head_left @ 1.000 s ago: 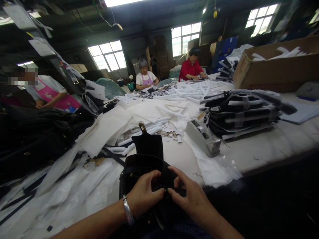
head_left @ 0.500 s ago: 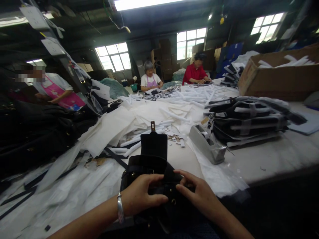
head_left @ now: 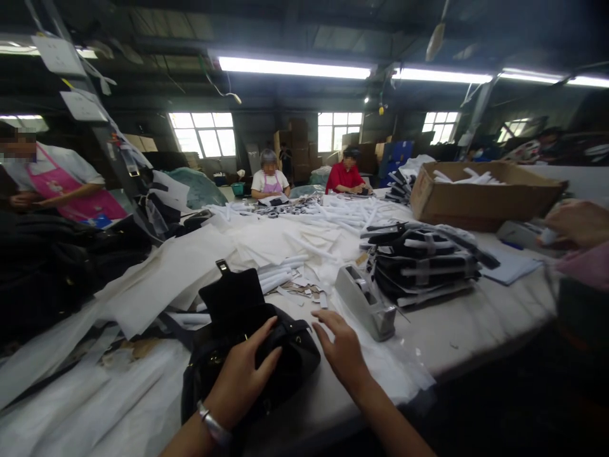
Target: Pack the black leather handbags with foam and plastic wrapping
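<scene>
Bag: the black handbag (head_left: 291, 357) lies on its side at the near edge of the table (head_left: 476, 317), right in front of me.
Flap: thrown open (head_left: 233, 301) and pointing away from me and a little left, with the metal clasp (head_left: 222, 265) at its far tip.
Long axis: left to right across my body, the right end slightly farther off.
Left hand: my left hand (head_left: 240, 374) is laid on top of the bag, fingers spread and pressing, not closed round it.
Right hand: my right hand (head_left: 340, 346) is released and holds nothing. It is just beside the bag's right end, palm down with the fingers fanned.
Nearer hand: the left.
Around: a tape dispenser (head_left: 364, 303) beyond my right hand, then a stack of wrapped black bags (head_left: 419, 263). White paper sheets (head_left: 181, 266) lie to the left.
</scene>
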Tool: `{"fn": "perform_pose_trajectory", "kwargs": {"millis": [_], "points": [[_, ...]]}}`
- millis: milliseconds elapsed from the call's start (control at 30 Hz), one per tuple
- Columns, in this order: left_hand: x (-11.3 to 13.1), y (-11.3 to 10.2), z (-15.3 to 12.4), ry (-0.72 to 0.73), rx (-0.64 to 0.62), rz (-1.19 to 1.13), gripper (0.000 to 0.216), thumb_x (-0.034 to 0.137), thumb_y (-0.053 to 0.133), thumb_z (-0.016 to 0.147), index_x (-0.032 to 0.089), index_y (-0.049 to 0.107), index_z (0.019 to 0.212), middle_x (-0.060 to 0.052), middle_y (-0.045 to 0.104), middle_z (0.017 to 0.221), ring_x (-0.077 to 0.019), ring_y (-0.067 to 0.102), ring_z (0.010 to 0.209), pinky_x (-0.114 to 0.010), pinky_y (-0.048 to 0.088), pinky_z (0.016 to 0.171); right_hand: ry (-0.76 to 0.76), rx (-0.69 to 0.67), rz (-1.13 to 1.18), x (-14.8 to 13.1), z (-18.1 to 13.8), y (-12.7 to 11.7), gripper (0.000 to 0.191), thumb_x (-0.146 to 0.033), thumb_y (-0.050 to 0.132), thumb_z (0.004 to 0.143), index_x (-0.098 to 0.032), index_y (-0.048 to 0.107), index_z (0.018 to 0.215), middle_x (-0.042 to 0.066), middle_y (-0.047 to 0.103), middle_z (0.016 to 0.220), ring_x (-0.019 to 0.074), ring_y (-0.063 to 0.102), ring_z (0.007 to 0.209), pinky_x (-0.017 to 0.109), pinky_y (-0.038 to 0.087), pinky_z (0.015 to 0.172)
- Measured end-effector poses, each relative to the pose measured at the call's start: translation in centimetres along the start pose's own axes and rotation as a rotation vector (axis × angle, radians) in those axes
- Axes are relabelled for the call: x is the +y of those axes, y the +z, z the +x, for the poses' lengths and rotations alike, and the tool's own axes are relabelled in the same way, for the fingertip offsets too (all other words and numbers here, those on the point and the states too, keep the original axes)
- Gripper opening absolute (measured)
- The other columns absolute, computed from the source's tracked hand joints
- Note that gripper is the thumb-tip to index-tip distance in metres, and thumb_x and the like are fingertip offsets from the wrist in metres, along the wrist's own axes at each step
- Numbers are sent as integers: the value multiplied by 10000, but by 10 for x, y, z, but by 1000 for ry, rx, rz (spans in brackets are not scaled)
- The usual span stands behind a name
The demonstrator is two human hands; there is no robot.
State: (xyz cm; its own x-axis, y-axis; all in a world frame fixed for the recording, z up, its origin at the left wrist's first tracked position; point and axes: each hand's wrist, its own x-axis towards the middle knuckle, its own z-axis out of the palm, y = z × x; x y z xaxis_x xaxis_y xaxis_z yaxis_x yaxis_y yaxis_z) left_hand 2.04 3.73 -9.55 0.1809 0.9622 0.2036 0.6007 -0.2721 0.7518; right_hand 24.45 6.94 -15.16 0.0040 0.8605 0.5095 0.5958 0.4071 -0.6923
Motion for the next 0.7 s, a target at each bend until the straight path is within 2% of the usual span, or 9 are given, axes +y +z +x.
{"fn": "perform_pose_trajectory", "kwargs": {"millis": [67, 167, 233, 333, 433, 567, 633, 700], "points": [[-3, -4, -5, 64, 2, 97, 552, 370, 585, 877, 220, 507, 1402, -67, 625, 1332, -274, 598, 1217, -427, 450, 1067, 58, 22, -107, 24, -25, -28, 279, -304, 493, 950, -177, 674, 1121, 118, 698, 1112, 244, 666, 992, 394, 532, 901], [-7, -8, -14, 155, 25, 222, 506, 397, 550, 908, 265, 510, 1394, -41, 605, 1361, -250, 589, 1230, -396, 463, 1055, 115, 1, -266, 58, -58, -65, 281, -318, 565, 907, -157, 695, 1097, 138, 706, 1085, 294, 655, 1022, 463, 511, 941], [-10, -8, -19, 204, 52, 285, 470, 415, 542, 917, 293, 529, 1371, -26, 595, 1374, -239, 574, 1247, -394, 455, 1056, 134, -40, -356, 76, -70, -77, 276, -289, 618, 867, -162, 708, 1095, 130, 710, 1104, 309, 636, 1067, 470, 493, 976], [-14, -8, -23, 241, 90, 335, 451, 431, 531, 930, 311, 526, 1365, -19, 603, 1364, -221, 584, 1234, -379, 471, 1027, 166, -99, -479, 91, -73, -79, 291, -214, 650, 829, -150, 713, 1106, 130, 717, 1104, 308, 641, 1060, 441, 509, 959], [-17, -7, -26, 281, 123, 367, 433, 420, 531, 935, 312, 532, 1354, -17, 612, 1353, -214, 596, 1214, -353, 493, 992, 187, -155, -581, 93, -69, -77, 228, -164, 639, 831, -159, 735, 1039, 113, 732, 1048, 279, 668, 1000, 381, 535, 902], [-19, -7, -29, 369, 156, 394, 442, 384, 564, 923, 312, 525, 1358, -16, 619, 1342, -203, 614, 1186, -303, 504, 959, 192, -222, -697, 77, -59, -82, 162, -176, 583, 886, -188, 744, 902, 85, 742, 920, 267, 697, 873, 362, 550, 765], [-20, -7, -29, 411, 167, 396, 457, 363, 583, 914, 309, 520, 1363, -19, 624, 1336, -196, 631, 1159, -270, 508, 940, 154, -256, -730, 64, -42, -80, 190, -209, 538, 930, -198, 727, 939, 84, 736, 933, 255, 693, 875, 346, 536, 756], [-22, -6, -29, 439, 183, 389, 466, 342, 603, 901, 306, 527, 1360, -22, 627, 1330, -193, 643, 1140, -246, 508, 927, 80, -298, -738, 53, -11, -71, 227, -240, 476, 977, -221, 697, 1024, 79, 718, 1030, 222, 669, 963, 311, 511, 821]]}}
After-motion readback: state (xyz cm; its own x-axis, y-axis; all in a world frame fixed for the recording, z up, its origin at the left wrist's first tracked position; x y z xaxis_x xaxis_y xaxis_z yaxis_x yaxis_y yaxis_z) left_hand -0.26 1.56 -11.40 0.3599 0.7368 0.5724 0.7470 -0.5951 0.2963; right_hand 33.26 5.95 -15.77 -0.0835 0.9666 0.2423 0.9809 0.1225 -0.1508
